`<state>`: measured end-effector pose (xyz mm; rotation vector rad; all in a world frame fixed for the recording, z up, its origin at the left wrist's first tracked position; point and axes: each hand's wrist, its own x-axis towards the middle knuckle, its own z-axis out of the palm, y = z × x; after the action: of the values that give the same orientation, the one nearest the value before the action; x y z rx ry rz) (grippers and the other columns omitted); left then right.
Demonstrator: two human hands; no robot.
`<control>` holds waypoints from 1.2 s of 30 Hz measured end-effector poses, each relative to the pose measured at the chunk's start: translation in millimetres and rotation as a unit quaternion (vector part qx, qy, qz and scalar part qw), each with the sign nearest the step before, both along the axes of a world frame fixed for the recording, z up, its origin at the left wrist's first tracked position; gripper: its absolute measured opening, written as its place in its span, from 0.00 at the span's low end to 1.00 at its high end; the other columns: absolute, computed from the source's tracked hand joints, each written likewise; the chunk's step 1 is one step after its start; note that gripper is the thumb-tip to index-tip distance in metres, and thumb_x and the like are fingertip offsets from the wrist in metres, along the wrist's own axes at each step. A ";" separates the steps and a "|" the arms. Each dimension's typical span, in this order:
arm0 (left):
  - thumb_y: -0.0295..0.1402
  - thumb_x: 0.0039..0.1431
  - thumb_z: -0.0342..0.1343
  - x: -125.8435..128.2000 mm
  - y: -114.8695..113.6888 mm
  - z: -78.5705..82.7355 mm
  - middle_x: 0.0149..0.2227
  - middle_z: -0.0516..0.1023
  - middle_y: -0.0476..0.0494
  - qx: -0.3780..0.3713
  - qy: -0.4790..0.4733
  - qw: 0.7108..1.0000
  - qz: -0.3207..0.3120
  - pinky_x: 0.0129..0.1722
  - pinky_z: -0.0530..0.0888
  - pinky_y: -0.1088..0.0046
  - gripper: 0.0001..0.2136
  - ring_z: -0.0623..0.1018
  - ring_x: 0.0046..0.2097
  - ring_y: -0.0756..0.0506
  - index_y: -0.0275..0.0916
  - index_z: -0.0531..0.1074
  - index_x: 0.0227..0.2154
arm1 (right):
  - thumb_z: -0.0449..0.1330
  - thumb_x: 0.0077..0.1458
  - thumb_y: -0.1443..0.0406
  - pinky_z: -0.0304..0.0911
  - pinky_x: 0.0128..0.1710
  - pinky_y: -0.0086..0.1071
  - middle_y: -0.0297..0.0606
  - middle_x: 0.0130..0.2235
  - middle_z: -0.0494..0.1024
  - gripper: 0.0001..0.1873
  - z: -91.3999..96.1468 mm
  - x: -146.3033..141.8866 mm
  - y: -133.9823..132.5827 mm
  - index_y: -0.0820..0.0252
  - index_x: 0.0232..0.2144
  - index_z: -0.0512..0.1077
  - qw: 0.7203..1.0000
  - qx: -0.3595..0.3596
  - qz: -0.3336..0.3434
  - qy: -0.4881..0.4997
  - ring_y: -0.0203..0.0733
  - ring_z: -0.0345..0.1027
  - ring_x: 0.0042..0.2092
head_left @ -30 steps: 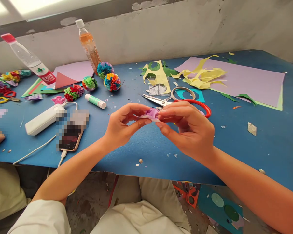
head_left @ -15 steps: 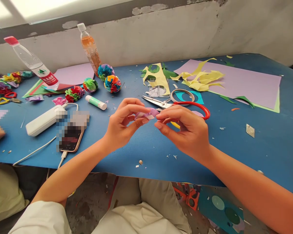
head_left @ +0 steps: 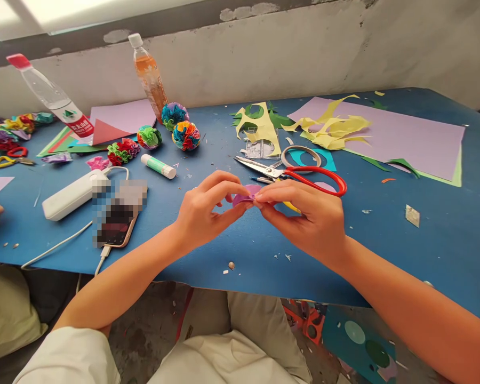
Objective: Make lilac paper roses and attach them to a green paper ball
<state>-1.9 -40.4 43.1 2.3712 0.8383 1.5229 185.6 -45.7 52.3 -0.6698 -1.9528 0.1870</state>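
Observation:
A small folded piece of purple paper [head_left: 245, 195] is pinched between both my hands just above the blue table [head_left: 404, 234]. My left hand [head_left: 208, 210] grips its left side with thumb and fingers closed. My right hand [head_left: 304, 216] pinches its right side, and something yellow shows under its fingers. Red-handled scissors [head_left: 304, 173] lie on the table right behind my hands, blades pointing left.
A phone [head_left: 116, 221] on a cable and a white power bank [head_left: 70, 194] lie at left, a glue stick [head_left: 157, 166] and several coloured paper balls [head_left: 186, 134] behind them. Two bottles [head_left: 148, 74] stand at the back. Purple sheet [head_left: 404, 136] and yellow scraps [head_left: 332, 128] lie at back right.
Both hands have sunk slightly toward the table and closed tighter on the purple paper, which now looks more folded and compact.

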 end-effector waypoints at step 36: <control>0.36 0.54 0.61 -2.1 9.2 6.1 0.28 0.72 0.50 -0.212 -0.185 0.959 0.038 0.22 0.64 0.81 0.07 0.65 0.26 0.56 0.38 0.76 0.27 | 0.58 0.47 0.53 0.66 0.36 0.45 0.50 0.36 0.75 0.18 -14.7 69.3 54.1 0.62 0.34 0.74 0.866 -0.183 -0.290 -0.364 0.57 0.70 0.40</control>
<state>-4.0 -31.2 49.2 1.7040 1.0448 1.5578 254.9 8.4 37.6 -1.7481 -2.3181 -0.0985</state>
